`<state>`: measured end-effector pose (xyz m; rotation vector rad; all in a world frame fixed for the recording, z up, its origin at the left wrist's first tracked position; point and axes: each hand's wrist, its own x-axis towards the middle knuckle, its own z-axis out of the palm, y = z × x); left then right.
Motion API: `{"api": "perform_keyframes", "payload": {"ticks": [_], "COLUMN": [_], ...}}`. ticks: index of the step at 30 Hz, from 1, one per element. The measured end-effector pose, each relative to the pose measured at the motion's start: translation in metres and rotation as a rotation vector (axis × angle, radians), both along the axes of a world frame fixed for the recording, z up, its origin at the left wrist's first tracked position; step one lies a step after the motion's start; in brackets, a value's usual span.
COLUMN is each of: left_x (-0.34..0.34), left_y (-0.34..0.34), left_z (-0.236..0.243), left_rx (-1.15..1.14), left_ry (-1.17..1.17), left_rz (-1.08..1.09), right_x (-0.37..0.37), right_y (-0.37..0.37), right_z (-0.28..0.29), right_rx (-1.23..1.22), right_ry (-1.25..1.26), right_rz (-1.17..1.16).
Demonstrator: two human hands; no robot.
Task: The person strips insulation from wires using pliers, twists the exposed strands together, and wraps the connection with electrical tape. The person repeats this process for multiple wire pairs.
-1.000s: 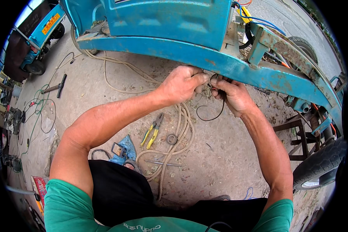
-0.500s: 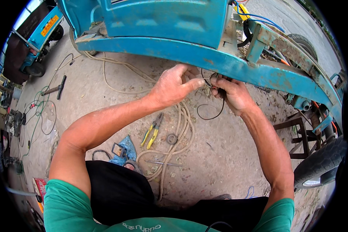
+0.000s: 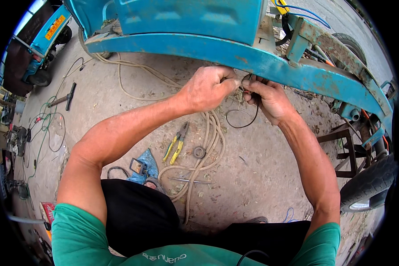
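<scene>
Just below the blue vehicle frame rail [image 3: 177, 46], my two hands meet around a thin black wire [image 3: 256, 111]. My left hand [image 3: 210, 88] is closed, thumb and fingers pinched together at the wire's end. Close beside it, my right hand [image 3: 270, 99] is also closed on the wire, with its fingers curled. A bit of orange-red shows between the fingertips. From my right hand the wire hangs in a loop over the ground. The exact spot where the fingertips press is partly hidden.
Yellow-handled pliers [image 3: 176, 144] lie on the ground beside a coiled tan hose [image 3: 219, 137]. A blue plastic bag [image 3: 148, 163] is near my foot. A hammer-like tool [image 3: 69, 96] lies to the left. At right stand a rusty metal stand [image 3: 351, 153] and a tyre [image 3: 370, 184].
My left hand has turned and shifted slightly right, its fingers now more curled in against my right hand. The view has moved a little; the wire loop still hangs.
</scene>
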<state>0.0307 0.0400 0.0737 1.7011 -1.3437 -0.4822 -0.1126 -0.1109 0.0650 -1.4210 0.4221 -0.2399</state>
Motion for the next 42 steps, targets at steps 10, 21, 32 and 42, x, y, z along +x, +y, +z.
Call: {"api": "perform_keyframes", "payload": {"ticks": [10,21,32,42], "left_x": [-0.003,-0.005,0.003,-0.004], "left_y": [-0.004,0.007,-0.002,-0.006], "left_z": [-0.004,0.0,-0.005,-0.005], "left_rx": [0.143,-0.101,-0.109,0.13], "left_ry": [0.693,-0.155,-0.194,0.376], "left_rz": [0.056,0.033,-0.048,-0.018], "right_x": [0.001,-0.001,0.0,-0.006], "right_y": [0.002,-0.005,-0.003,-0.006], "right_z": [0.0,-0.005,-0.007,-0.013], "right_rx": [0.002,0.032,-0.006,0.073], "right_ry": [-0.019,-0.009,0.002,-0.062], "right_rz": [0.02,0.007,0.042,0.064]}}
